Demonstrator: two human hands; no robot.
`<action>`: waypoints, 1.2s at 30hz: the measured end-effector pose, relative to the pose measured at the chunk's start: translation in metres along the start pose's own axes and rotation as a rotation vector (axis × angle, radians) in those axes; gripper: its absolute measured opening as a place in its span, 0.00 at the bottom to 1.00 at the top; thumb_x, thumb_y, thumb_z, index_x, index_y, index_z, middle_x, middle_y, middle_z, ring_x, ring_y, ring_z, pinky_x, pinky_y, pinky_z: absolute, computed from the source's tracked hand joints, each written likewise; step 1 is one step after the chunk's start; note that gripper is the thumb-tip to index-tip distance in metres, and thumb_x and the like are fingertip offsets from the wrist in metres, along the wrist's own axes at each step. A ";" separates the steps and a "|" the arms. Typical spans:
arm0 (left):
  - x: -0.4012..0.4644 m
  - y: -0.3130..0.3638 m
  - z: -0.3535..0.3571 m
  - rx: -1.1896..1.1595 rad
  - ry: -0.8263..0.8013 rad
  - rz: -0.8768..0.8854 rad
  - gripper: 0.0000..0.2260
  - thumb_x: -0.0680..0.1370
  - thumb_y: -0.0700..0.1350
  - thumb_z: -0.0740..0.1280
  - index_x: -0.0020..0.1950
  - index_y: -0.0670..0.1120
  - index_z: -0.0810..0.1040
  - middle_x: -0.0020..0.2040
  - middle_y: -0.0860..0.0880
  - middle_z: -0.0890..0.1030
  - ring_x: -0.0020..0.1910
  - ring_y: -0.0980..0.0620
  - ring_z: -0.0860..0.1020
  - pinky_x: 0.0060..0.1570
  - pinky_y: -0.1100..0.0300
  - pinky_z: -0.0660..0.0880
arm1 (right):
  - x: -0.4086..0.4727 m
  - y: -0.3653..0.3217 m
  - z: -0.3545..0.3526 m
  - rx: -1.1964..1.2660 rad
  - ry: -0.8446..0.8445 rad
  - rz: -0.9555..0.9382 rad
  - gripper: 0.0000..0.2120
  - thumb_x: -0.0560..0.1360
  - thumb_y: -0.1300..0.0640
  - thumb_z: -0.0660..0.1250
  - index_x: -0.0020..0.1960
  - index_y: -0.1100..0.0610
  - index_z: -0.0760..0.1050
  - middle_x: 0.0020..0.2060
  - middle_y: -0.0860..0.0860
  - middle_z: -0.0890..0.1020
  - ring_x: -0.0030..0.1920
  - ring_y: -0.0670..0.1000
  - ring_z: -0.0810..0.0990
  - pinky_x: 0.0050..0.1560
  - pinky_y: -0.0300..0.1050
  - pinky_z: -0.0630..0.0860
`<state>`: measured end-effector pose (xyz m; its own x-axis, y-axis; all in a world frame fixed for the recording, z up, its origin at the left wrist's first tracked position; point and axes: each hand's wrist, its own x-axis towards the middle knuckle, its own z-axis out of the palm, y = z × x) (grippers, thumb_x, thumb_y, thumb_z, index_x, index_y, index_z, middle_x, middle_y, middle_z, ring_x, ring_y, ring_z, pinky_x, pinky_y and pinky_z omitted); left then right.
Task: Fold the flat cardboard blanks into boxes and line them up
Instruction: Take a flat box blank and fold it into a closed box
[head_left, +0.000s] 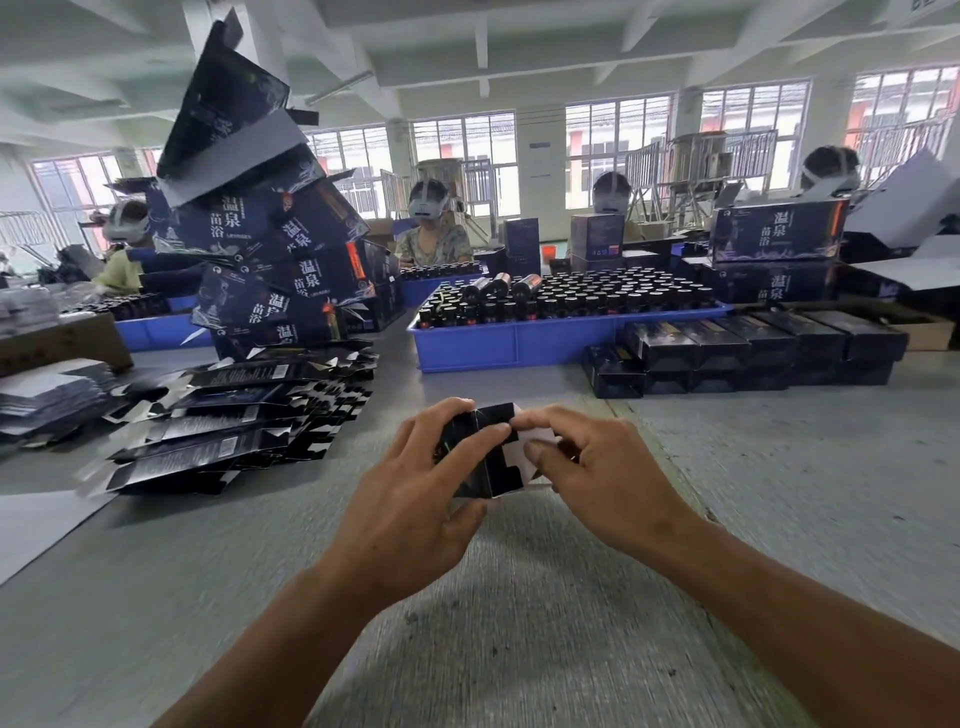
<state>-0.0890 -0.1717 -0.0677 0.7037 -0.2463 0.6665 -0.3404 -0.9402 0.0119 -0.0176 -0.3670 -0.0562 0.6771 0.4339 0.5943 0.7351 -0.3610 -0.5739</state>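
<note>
A small dark cardboard box (493, 462) with a white inner flap is held end-on above the grey table (519, 597), between both hands. My left hand (415, 493) wraps its left side, fingers over the top. My right hand (597, 478) presses the end flaps with fingertips. A fanned pile of flat dark blanks (234, 421) lies to the left. Folded dark boxes (743, 348) stand in rows, stacked two high, at the right.
A blue tray (519, 343) full of dark bottles sits behind the hands. A leaning tower of large printed cartons (270, 249) rises at the left, more cartons (779, 234) at the right. Several people wearing headsets sit across the table.
</note>
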 end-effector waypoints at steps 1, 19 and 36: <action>0.000 0.000 0.000 0.010 -0.007 0.002 0.34 0.71 0.46 0.76 0.74 0.56 0.66 0.73 0.46 0.66 0.67 0.43 0.72 0.53 0.52 0.78 | 0.000 0.000 0.000 -0.004 -0.006 -0.003 0.13 0.80 0.58 0.66 0.63 0.46 0.80 0.38 0.36 0.80 0.35 0.37 0.80 0.36 0.27 0.72; -0.003 -0.005 0.001 -0.085 0.009 0.014 0.30 0.72 0.42 0.77 0.72 0.51 0.73 0.75 0.45 0.67 0.72 0.42 0.69 0.63 0.47 0.75 | -0.003 -0.003 -0.002 -0.028 -0.061 -0.016 0.23 0.74 0.53 0.75 0.68 0.46 0.76 0.45 0.38 0.81 0.42 0.32 0.79 0.44 0.23 0.72; -0.001 -0.004 -0.004 0.082 -0.017 -0.008 0.25 0.72 0.47 0.76 0.69 0.50 0.77 0.75 0.41 0.67 0.67 0.40 0.75 0.52 0.45 0.82 | -0.001 -0.001 -0.002 0.195 -0.072 0.057 0.29 0.77 0.67 0.64 0.72 0.42 0.69 0.63 0.45 0.81 0.46 0.42 0.85 0.42 0.40 0.83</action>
<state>-0.0910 -0.1670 -0.0657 0.7168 -0.2423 0.6538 -0.2834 -0.9580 -0.0443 -0.0185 -0.3685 -0.0552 0.7080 0.4780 0.5199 0.6703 -0.2229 -0.7079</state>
